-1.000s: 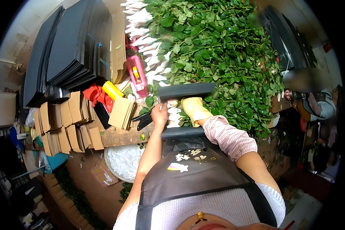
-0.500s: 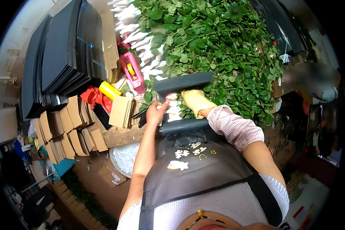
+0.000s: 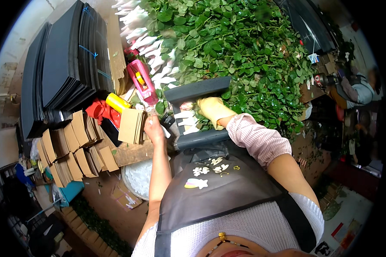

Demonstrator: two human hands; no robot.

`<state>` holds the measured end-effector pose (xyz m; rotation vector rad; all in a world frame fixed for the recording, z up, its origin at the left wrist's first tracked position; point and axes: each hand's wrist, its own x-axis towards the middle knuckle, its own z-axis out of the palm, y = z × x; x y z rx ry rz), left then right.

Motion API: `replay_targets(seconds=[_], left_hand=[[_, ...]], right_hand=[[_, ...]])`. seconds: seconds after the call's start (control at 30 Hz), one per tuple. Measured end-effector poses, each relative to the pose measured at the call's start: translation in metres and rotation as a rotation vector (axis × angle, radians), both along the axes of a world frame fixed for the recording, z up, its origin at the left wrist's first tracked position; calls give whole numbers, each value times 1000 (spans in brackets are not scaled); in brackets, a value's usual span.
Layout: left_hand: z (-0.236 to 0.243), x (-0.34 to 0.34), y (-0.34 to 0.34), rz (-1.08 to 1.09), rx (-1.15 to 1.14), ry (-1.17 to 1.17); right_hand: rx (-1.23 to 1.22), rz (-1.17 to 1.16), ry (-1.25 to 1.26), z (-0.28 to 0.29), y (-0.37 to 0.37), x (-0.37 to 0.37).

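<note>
1. The rose bundle (image 3: 187,116), a pinkish bloom above white-sleeved heads, lies in a dark grey holder (image 3: 198,89) between two raised sides, directly in front of the person's apron (image 3: 218,184).
2. The right hand (image 3: 215,112), in a yellow glove, lies just right of these heads, over the stem side of the bundle. Its fingers bend downward; their tips are hidden, so I cannot tell whether they grip the stems.
3. The left hand (image 3: 154,128), bare, is left of the holder and apart from the bundle, close beside a stack of folded cardboard pieces (image 3: 131,125). Its fingers are bent, but I cannot tell whether they are clamped on anything.
4. Half a second ago the left hand was at the pinkish bloom; it has since moved left toward the cardboard. The right hand has stayed beside the heads.
5. The wooden desk (image 3: 132,155) carries a pink tape dispenser (image 3: 142,83), a yellow cylinder (image 3: 118,103), red plastic-looking material (image 3: 104,111) and a tall stack of dark boards (image 3: 64,68). Beyond the holder spread leafy stems (image 3: 240,55), with a row of white-sleeved heads (image 3: 143,38) along their left.
6. Below the desk edge, a round basin (image 3: 123,176) of white pieces stands above the brown floor (image 3: 105,184). Another person (image 3: 359,91) is at the far right.
</note>
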<state>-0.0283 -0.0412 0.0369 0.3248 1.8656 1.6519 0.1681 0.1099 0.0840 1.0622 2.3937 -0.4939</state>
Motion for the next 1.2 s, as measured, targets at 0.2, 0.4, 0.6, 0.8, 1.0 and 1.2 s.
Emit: replay_targets(seconds=[0.2, 0.4, 0.6, 0.8, 1.0, 1.2], left_hand=[[1, 22, 16, -567, -440, 420], [-31, 32, 6, -375, -288, 584], [-24, -12, -12, -285, -88, 484], [-39, -18, -4, -783, -241, 281], [-12, 14, 7, -885, -355, -10], [-17, 20, -12, -810, -236, 431]], right_hand=[[7, 36, 87, 7, -1, 15], [71, 10, 118, 28, -12, -2], [-176, -101, 111, -17, 10, 3], [-56, -24, -21, 66, -19, 7], [-24, -105, 45, 46, -16, 4], [49, -72, 52, 15, -13, -25]])
